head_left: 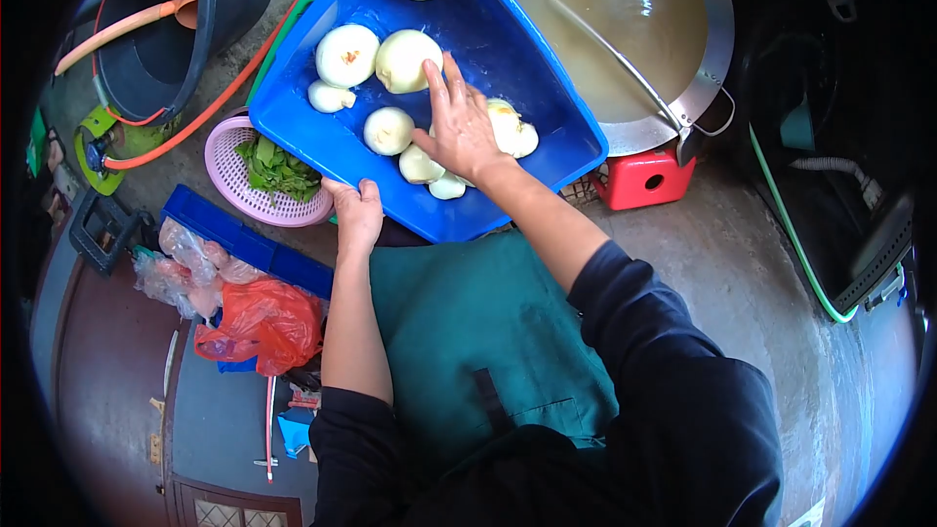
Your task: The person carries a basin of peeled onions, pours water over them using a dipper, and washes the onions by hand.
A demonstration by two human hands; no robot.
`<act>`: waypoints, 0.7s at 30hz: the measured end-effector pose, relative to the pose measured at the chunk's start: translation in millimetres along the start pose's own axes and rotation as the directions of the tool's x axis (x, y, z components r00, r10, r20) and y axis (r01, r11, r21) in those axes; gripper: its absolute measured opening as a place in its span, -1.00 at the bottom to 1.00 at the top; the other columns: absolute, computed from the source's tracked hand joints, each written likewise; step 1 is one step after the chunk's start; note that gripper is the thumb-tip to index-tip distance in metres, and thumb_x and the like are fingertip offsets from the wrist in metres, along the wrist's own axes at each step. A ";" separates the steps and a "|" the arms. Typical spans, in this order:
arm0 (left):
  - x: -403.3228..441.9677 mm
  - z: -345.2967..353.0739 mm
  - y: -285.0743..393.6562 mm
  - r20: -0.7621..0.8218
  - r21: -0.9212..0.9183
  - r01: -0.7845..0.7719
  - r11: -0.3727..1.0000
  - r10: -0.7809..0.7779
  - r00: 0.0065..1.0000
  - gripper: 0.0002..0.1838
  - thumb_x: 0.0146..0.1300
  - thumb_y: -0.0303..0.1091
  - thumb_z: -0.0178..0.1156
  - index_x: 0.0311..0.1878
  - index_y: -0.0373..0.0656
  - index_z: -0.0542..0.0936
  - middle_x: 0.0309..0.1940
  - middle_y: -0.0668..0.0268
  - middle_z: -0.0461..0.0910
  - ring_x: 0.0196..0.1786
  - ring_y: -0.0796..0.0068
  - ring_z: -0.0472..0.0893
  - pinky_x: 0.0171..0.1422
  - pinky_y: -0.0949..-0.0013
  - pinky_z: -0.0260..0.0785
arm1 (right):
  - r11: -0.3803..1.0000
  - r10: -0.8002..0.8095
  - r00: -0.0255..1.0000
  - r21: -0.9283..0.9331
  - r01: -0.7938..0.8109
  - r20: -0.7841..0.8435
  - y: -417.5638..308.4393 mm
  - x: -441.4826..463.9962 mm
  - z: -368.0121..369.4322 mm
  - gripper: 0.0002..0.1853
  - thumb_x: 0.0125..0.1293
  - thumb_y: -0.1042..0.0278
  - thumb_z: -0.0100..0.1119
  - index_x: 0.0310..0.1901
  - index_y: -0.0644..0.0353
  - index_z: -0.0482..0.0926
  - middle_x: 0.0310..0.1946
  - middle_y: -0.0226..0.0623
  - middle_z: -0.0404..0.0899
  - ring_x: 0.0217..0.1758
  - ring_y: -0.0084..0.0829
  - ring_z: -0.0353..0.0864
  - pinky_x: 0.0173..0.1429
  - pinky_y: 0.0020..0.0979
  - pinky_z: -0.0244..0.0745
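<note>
A blue plastic basin (449, 220) sits in front of me with several peeled onions inside. My left hand (356, 215) grips its near left rim, thumb on the top edge and fingers mostly hidden beneath. Inside, my right hand (461, 132) is open, fingers spread among the onions. Its fingertips reach the edge of a large onion (407, 61). Left of that lie another large onion (347, 56) and a small one (330, 98). A medium onion (388, 130) rests by my thumb; more are partly hidden beneath my right hand and wrist.
A wide metal wok (717, 29) of cloudy liquid, with a long-handled utensil in it, stands right, beside a red stool (646, 181). At left are a pink basket (226, 161) of green leaves, a dark bucket (156, 68), an orange hose (220, 102) and plastic bags (264, 317).
</note>
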State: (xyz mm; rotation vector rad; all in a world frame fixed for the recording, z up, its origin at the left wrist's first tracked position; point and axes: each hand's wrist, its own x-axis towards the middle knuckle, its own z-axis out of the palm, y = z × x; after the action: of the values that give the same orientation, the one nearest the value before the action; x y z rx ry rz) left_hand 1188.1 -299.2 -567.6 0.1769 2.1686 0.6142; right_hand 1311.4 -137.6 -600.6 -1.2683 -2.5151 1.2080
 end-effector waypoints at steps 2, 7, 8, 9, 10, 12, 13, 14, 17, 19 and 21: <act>0.7 0.4 -2.7 -0.005 0.020 -0.007 1.000 0.007 1.000 -0.50 0.22 -0.51 -0.06 0.19 -0.36 0.03 0.04 -0.12 0.36 0.08 0.11 0.45 0.25 0.19 0.23 | 0.996 -0.010 0.989 -0.083 0.023 0.148 13.8 -1.0 -15.2 -0.19 0.00 0.15 0.32 0.30 0.06 0.19 0.12 -0.01 0.40 0.10 0.00 0.48 0.34 -0.02 0.19; -2.4 0.2 -0.5 0.003 0.014 -0.004 1.000 0.004 1.000 -0.51 0.22 -0.49 -0.07 0.17 -0.39 0.04 0.02 -0.14 0.36 0.07 0.10 0.45 0.25 0.18 0.23 | 0.852 0.404 0.913 0.339 -0.399 0.061 35.0 56.3 -34.9 -0.25 0.15 -0.08 0.17 0.28 0.20 0.26 0.08 0.07 0.46 0.13 0.04 0.46 0.29 -0.12 0.29; -1.8 0.3 2.3 0.003 0.022 -0.004 1.000 0.004 1.000 -0.51 0.22 -0.49 -0.07 0.17 -0.40 0.04 0.02 -0.14 0.36 0.06 0.10 0.45 0.25 0.18 0.23 | 0.822 0.385 0.920 0.426 -0.379 0.077 27.5 71.1 -33.6 -0.24 0.17 -0.09 0.17 0.28 0.23 0.25 0.06 0.07 0.47 0.12 0.05 0.47 0.28 -0.14 0.31; -2.7 0.0 4.2 -0.004 0.037 -0.020 0.999 0.020 1.000 -0.51 0.22 -0.49 -0.07 0.16 -0.41 0.04 0.01 -0.15 0.36 0.06 0.09 0.45 0.25 0.18 0.23 | 0.781 0.367 0.925 0.509 -0.361 0.093 18.6 81.2 -27.1 -0.23 0.18 -0.10 0.16 0.29 0.26 0.23 0.05 0.07 0.47 0.11 0.05 0.47 0.27 -0.16 0.32; -4.2 0.3 6.2 -0.010 0.053 -0.034 0.998 0.035 0.999 -0.52 0.22 -0.49 -0.07 0.16 -0.41 0.04 0.01 -0.16 0.36 0.07 0.08 0.45 0.25 0.17 0.23 | 0.766 0.290 0.957 0.593 -0.249 0.027 7.8 84.7 -10.9 -0.26 0.12 -0.13 0.21 0.23 0.21 0.35 0.08 0.07 0.44 0.17 -0.01 0.43 0.27 -0.16 0.31; -1.5 0.4 4.0 -0.010 0.059 -0.048 0.997 0.049 0.999 -0.52 0.22 -0.49 -0.06 0.15 -0.42 0.04 0.00 -0.17 0.36 0.06 0.06 0.45 0.24 0.17 0.23 | 0.986 -0.011 0.994 0.165 -0.008 0.109 -6.2 68.4 0.7 -0.46 0.12 -0.01 0.23 0.09 0.12 0.51 0.13 -0.05 0.44 0.25 -0.12 0.37 0.30 -0.16 0.26; 1.4 0.1 -1.0 -0.005 0.051 -0.045 0.998 0.045 0.999 -0.52 0.22 -0.48 -0.06 0.15 -0.43 0.04 -0.01 -0.18 0.37 0.06 0.05 0.46 0.24 0.17 0.23 | 0.990 -0.057 0.985 0.134 0.035 0.166 -12.6 57.0 -0.6 -0.55 0.12 0.05 0.24 0.01 0.10 0.56 0.13 -0.12 0.45 0.28 -0.14 0.34 0.32 -0.15 0.24; 2.3 0.0 -6.6 -0.004 0.053 -0.048 0.997 0.048 0.999 -0.52 0.22 -0.48 -0.06 0.15 -0.43 0.04 -0.01 -0.18 0.37 0.06 0.04 0.46 0.24 0.16 0.23 | 0.991 -0.100 0.969 0.104 0.078 0.226 -17.0 48.9 -2.3 -0.64 0.12 0.12 0.24 -0.08 0.08 0.60 0.14 -0.19 0.46 0.31 -0.17 0.32 0.33 -0.13 0.22; 1.3 -1.1 -5.3 -0.010 0.081 -0.075 0.994 0.076 0.997 -0.51 0.22 -0.48 -0.06 0.16 -0.42 0.03 0.00 -0.20 0.37 0.06 0.01 0.47 0.24 0.16 0.23 | 0.962 -0.270 0.930 0.032 0.271 0.248 10.2 18.7 -17.7 -0.61 0.15 0.10 0.20 -0.02 0.06 0.56 0.17 -0.22 0.42 0.32 -0.08 0.28 0.38 0.06 0.05; 3.5 -0.7 -3.0 0.004 0.042 -0.022 0.999 0.022 1.000 -0.51 0.23 -0.47 -0.06 0.16 -0.42 0.03 0.01 -0.21 0.38 0.07 0.00 0.47 0.24 0.16 0.23 | 0.993 -0.052 0.988 -0.101 0.068 0.146 26.5 -2.5 -42.4 -0.48 0.14 0.01 0.21 0.12 0.04 0.49 0.23 -0.11 0.34 0.34 -0.03 0.24 0.39 0.12 -0.03; -0.7 -1.6 -3.6 0.016 0.038 0.005 0.999 -0.005 1.000 -0.50 0.23 -0.46 -0.06 0.17 -0.41 0.02 0.01 -0.22 0.38 0.07 -0.01 0.47 0.24 0.16 0.24 | 0.926 0.295 0.956 -0.247 -0.284 0.007 34.2 -12.9 -52.5 -0.23 0.13 -0.18 0.16 0.34 -0.01 0.26 0.31 0.06 0.19 0.36 0.03 0.20 0.40 0.10 -0.05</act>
State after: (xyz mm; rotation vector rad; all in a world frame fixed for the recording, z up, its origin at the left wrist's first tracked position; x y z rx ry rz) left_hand 1187.7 -303.1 -568.1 0.1958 2.1651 0.5676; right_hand 1362.4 -102.6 -584.4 -1.7427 -2.6427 1.0014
